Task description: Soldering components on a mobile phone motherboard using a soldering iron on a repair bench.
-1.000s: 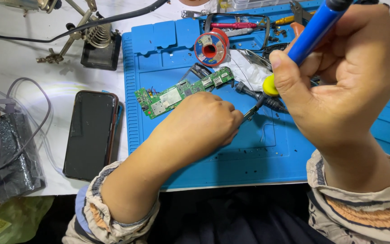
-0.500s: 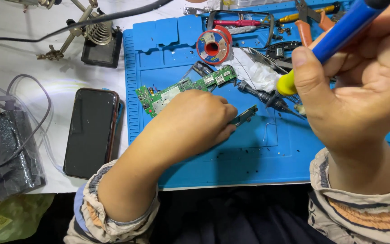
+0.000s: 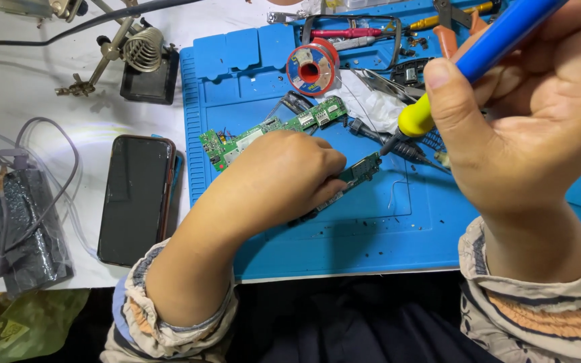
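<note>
A: Position of small circuit board [image 3: 360,169]?
B: Flat on blue work mat [image 3: 384,235], pinned under fingertips of left hand [image 3: 284,178]. Exposed end projecting past fingers toward right hand [image 3: 526,128].

A: Left hand condition?
B: Curled closed, palm down, pressing board against mat. Most of board hidden beneath hand.

A: Right hand condition?
B: Closed in pen-style grip around soldering iron [image 3: 465,74], blue handle with yellow collar. Tip angled down, at or just above exposed end of board; contact not determinable.

A: Items just beyond left hand?
B: 1 longer green circuit board [image 3: 250,138], lying diagonally, touching back of knuckles. Farther out, 1 solder spool [image 3: 312,66] with red core.

A: Between both hands, far side?
B: Dark-handled tools [image 3: 384,138] and white cloth [image 3: 371,101], just behind iron tip.

A: Beyond right hand?
B: Pliers with orange grips [image 3: 455,27] at far edge of mat, partly hidden.

A: Outboard of left forearm?
B: 1 dark phone [image 3: 136,198], screen up, off mat on white table [image 3: 35,87]. Further out, 1 black wrapped block with cables [image 3: 25,228]. Beyond phone, coiled iron stand [image 3: 144,57] on black base.
</note>
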